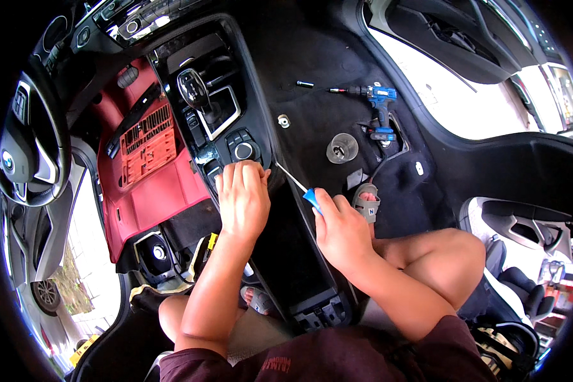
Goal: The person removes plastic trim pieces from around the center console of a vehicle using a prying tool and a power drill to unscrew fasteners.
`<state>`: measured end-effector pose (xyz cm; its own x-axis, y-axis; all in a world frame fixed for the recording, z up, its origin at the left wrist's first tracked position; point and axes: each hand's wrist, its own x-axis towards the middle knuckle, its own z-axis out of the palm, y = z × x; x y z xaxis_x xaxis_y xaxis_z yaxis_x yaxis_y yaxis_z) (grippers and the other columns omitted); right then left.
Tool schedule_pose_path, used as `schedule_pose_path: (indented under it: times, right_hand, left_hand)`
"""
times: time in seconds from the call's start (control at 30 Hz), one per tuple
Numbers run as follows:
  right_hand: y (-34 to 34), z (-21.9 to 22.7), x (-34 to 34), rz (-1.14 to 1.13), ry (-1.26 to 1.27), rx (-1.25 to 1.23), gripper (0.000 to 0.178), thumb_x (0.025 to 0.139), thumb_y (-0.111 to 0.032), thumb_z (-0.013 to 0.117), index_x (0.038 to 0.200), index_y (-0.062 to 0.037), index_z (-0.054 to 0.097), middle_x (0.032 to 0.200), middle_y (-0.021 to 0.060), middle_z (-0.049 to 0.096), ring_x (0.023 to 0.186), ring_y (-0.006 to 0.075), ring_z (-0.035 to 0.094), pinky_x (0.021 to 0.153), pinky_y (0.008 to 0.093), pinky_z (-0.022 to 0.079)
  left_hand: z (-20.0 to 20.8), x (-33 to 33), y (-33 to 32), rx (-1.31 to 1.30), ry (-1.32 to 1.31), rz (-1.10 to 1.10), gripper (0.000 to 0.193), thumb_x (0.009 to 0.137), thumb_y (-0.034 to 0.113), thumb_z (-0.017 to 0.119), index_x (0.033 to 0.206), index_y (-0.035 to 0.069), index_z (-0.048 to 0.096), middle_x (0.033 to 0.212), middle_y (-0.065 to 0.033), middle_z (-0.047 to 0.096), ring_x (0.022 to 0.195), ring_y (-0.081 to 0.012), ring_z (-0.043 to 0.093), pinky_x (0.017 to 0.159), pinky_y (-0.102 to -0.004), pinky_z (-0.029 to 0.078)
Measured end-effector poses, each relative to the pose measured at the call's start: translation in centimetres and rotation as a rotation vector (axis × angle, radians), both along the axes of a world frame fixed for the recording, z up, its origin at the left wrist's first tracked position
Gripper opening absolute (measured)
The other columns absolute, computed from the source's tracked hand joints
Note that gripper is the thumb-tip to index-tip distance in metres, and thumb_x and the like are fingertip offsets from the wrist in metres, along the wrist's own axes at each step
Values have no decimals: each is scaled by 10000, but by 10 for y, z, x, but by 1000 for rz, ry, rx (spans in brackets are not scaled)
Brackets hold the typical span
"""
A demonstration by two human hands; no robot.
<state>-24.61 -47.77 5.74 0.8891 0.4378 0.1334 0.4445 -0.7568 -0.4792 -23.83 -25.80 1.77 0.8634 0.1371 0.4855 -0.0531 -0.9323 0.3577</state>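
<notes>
Screwdriver [310, 196] | right fingers [325, 201] clamped round handle; shaft toward console [261, 95] | left fingers [251, 170] curled, grip can't tell

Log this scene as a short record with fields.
Left grip: at the console, fingertips partly hidden
Right grip: around a blue-handled tool, slim tip at the console's edge, contact unclear
On console: gear lever, round knob
Right of console: blue drill, clear cup
Left of console: orange-red tool tray on a red mat

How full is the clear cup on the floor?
Mostly empty: the cup has just small things at the bottom, too blurry to name.
</notes>
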Motion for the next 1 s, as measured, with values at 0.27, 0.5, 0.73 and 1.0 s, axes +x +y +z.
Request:
schedule_pose_path:
  times: [0.27, 0.5, 0.73, 1.0]
  right_hand:
    - [3, -28, 7, -29, -20, -76, 350, 1041, -183, 671, 1369, -89, 591, 929, 179, 656, 743, 418, 714, 654, 502, 609]
    - [2, -42, 12, -39, 301, 386, 295, 1020, -164, 714, 1266, -17, 645, 981, 269, 733, 915, 483, 727, 776, 524, 577]
    - [-2, -49, 10, -48, 337, 446, 296, 1019, -159, 725, 1261, -3, 653, 995, 284, 731, 930, 488, 726, 786, 513, 569]
    - [-1, -39, 12, -53, 423, 468, 277, 1023, -154, 728, 1243, 0, 663, 961, 276, 724, 898, 482, 728, 772, 489, 570]
  left_hand:
    - [-1, 2, 0, -1, -69, -17, 269, 916, 82, 813, 1003, 65, 559, 979, -97, 637, 951, -344, 615, 854, -471, 444]
    - [2, 1, -1, -25, -56, 8, 265, 911, 77, 813, 1013, 66, 569, 974, -103, 640, 949, -349, 614, 864, -476, 448]
    - [17, 7, -3, 1, 96, 24, 188, 941, 138, 793, 1003, 67, 629, 963, -96, 664, 942, -344, 633, 865, -471, 462]
    - [5, 9, -3, 38, 7, 23, 162, 949, 147, 791, 1024, 72, 668, 981, -90, 683, 953, -329, 644, 860, -456, 464]
